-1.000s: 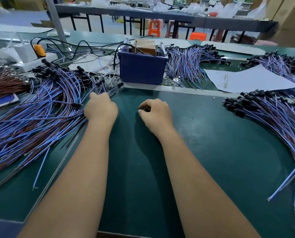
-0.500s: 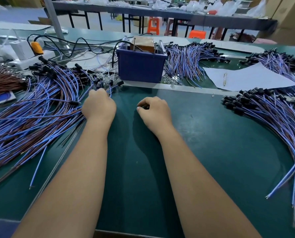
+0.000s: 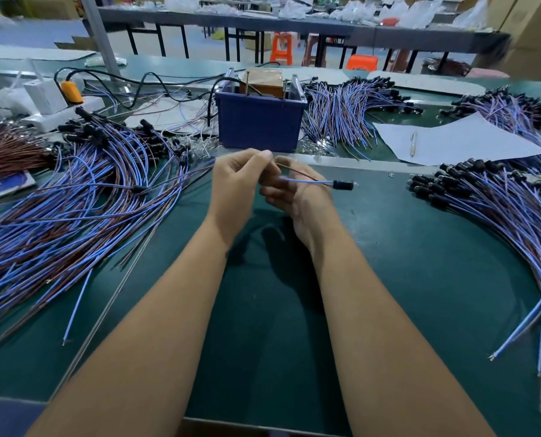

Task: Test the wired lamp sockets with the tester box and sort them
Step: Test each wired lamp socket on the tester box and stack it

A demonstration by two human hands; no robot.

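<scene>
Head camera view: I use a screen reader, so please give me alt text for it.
Two bare hands, the left hand and right hand, hold one wired lamp socket by its blue and brown leads above a green workbench. A blue tester box stands just behind them, with large piles of wired sockets to the left and right.

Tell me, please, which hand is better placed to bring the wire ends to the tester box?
Probably the left hand: it pinches the free wire ends just in front of the tester box. The right hand supports the wires nearer the black socket.
</scene>
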